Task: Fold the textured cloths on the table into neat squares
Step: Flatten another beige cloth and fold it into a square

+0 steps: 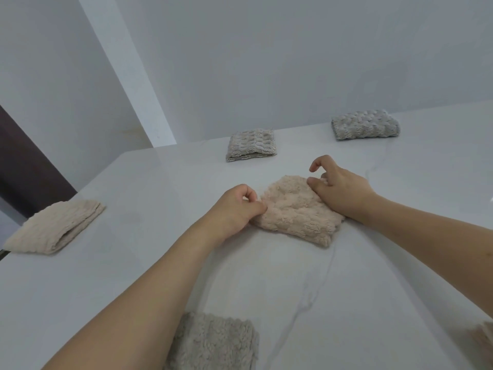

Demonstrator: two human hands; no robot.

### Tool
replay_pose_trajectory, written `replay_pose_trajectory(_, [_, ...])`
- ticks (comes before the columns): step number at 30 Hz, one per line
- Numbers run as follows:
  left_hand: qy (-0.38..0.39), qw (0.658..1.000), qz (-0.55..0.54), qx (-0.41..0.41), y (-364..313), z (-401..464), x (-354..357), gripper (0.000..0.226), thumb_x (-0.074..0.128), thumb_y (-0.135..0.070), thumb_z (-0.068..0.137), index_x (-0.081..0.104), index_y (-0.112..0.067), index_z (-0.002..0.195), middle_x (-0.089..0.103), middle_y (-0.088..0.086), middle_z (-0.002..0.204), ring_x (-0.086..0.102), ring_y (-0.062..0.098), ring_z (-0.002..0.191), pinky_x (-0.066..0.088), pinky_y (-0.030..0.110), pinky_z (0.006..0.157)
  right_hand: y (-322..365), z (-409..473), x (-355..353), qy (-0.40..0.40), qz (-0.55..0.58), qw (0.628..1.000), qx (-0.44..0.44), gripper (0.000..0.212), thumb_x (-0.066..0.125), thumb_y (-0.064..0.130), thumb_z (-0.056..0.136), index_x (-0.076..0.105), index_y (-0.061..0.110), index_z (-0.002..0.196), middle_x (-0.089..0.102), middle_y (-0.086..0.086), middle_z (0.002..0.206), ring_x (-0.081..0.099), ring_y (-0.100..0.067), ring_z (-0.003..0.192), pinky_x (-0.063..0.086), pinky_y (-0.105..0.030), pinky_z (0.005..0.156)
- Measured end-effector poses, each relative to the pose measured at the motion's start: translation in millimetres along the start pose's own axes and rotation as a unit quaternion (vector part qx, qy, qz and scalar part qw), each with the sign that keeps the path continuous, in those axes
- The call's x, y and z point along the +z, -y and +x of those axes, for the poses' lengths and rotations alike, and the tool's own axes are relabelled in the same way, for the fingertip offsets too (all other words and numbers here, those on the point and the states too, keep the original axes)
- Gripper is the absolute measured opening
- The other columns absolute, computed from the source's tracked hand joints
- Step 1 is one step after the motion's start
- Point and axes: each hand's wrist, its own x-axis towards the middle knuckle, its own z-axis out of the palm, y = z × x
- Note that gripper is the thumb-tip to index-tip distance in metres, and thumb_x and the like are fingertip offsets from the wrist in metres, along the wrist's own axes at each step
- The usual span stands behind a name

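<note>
Six cloths lie on one broad white table (346, 289), whose marbled top fills the lower part of the view and meets a pale wall at the far edge. Nearest the camera, a grey fleecy cloth (213, 343) sits folded at the bottom edge, partly hidden under the left forearm. At the left edge of the table a cream folded cloth (56, 227) rests well apart from the hands. A beige cloth (296, 212) lies at the middle of the table, folded into a rough, rumpled square, and both hands work on it. Two grey ribbed cloths are folded near the far edge: one (252, 145) just beyond the hands, the other (365, 125) farther right. Only a sliver of another beige cloth (484, 340) shows at the bottom right corner.

On the beige cloth's left edge, the left hand (236, 209) pinches the fabric, its fingers curled in tight with the thumb tip pressed against the pile. At the far right corner, the right hand (337, 186) rests over the cloth, thumb and middle fingers nipping the fabric there, while its forefinger arches up, clear of it.
</note>
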Motion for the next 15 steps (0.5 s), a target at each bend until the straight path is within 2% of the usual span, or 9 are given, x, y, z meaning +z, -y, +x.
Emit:
replay_pose_trajectory(2, [-0.017, 0.994, 0.107, 0.0, 4, 3, 0, 0.024, 0.062, -0.05, 0.069, 0.049, -0.031, 0.074, 0.057, -0.014, 0.057, 0.048, 0.017, 0.062, 0.038, 0.045, 0.082, 1, 1, 0, 0.002, -0.007, 1.0, 0.0, 0.017, 0.038, 0.044, 0.099, 0.038, 0.033, 0.112, 0.056, 0.006, 0.104, 0.055, -0.02, 0.105, 0.037, -0.035, 0.085])
replay_pose_trajectory(4, [-0.065, 0.986, 0.155, -0.005, 6, 8, 3, 0.018, 0.055, -0.046, 0.082, 0.046, -0.031, 0.08, 0.06, -0.017, 0.061, 0.054, 0.016, 0.069, 0.036, 0.045, 0.09, 0, 2, 0, 0.014, 0.023, 1.0, 0.013, 0.013, 0.04, 0.039, 0.097, 0.038, 0.033, 0.108, 0.06, 0.011, 0.095, 0.057, -0.019, 0.097, 0.037, -0.035, 0.082])
replay_pose_trajectory(6, [-0.114, 0.971, 0.209, -0.008, 6, 10, 8, 0.009, 0.047, -0.041, 0.09, 0.042, -0.034, 0.087, 0.067, -0.012, 0.08, 0.059, 0.018, 0.089, 0.03, 0.037, 0.085, -2, 2, -1, 0.025, 0.057, 0.998, 0.02, 0.014, 0.044, 0.035, 0.094, 0.039, 0.031, 0.106, 0.063, 0.01, 0.079, 0.059, -0.017, 0.085, 0.04, -0.036, 0.08])
replay_pose_trajectory(8, [-0.132, 0.958, 0.255, -0.006, 4, 9, 14, 0.008, 0.043, -0.034, 0.092, 0.037, -0.036, 0.097, 0.066, -0.005, 0.095, 0.053, 0.022, 0.101, 0.024, 0.035, 0.08, -3, 2, -2, 0.023, 0.079, 0.996, 0.016, 0.018, 0.048, 0.036, 0.094, 0.041, 0.031, 0.109, 0.062, 0.009, 0.07, 0.059, -0.015, 0.078, 0.043, -0.037, 0.079])
replay_pose_trajectory(9, [-0.15, 0.943, 0.296, 0.014, 2, 5, 18, 0.015, 0.044, -0.027, 0.092, 0.036, -0.032, 0.103, 0.062, -0.003, 0.102, 0.048, 0.023, 0.102, 0.022, 0.035, 0.08, -3, 2, -2, 0.019, 0.083, 0.996, 0.012, 0.02, 0.05, 0.038, 0.094, 0.04, 0.031, 0.11, 0.061, 0.009, 0.069, 0.059, -0.014, 0.076, 0.043, -0.036, 0.078])
replay_pose_trajectory(11, [-0.204, 0.894, 0.376, 0.136, -4, -8, 29, 0.027, 0.048, -0.014, 0.084, 0.04, -0.022, 0.109, 0.047, 0.0, 0.111, 0.039, 0.024, 0.099, 0.022, 0.034, 0.079, -4, 2, -1, 0.005, 0.073, 0.997, 0.004, 0.025, 0.05, 0.042, 0.094, 0.038, 0.031, 0.112, 0.057, 0.009, 0.07, 0.056, -0.013, 0.072, 0.043, -0.036, 0.075])
replay_pose_trajectory(12, [-0.211, 0.874, 0.384, 0.21, -9, -17, 36, 0.029, 0.048, -0.015, 0.079, 0.044, -0.02, 0.107, 0.042, 0.0, 0.111, 0.037, 0.023, 0.096, 0.023, 0.034, 0.079, -4, 2, 0, 0.0, 0.062, 0.998, 0.0, 0.026, 0.05, 0.044, 0.094, 0.036, 0.031, 0.112, 0.055, 0.009, 0.071, 0.054, -0.012, 0.071, 0.042, -0.035, 0.074])
replay_pose_trajectory(13, [-0.189, 0.87, 0.38, 0.25, -15, -27, 44, 0.027, 0.048, -0.02, 0.076, 0.046, -0.02, 0.103, 0.04, -0.002, 0.109, 0.035, 0.021, 0.094, 0.026, 0.034, 0.079, -4, 3, 1, -0.003, 0.05, 0.999, -0.005, 0.026, 0.048, 0.044, 0.094, 0.035, 0.03, 0.113, 0.054, 0.009, 0.071, 0.054, -0.011, 0.071, 0.042, -0.036, 0.074])
replay_pose_trajectory(15, [-0.108, 0.882, 0.392, 0.238, -23, -42, 59, 0.026, 0.047, -0.041, 0.078, 0.047, -0.023, 0.097, 0.039, -0.006, 0.106, 0.035, 0.018, 0.095, 0.033, 0.034, 0.084, -4, 3, 2, -0.005, 0.029, 0.999, -0.012, 0.025, 0.045, 0.044, 0.096, 0.034, 0.029, 0.113, 0.054, 0.01, 0.074, 0.055, -0.012, 0.076, 0.041, -0.036, 0.075])
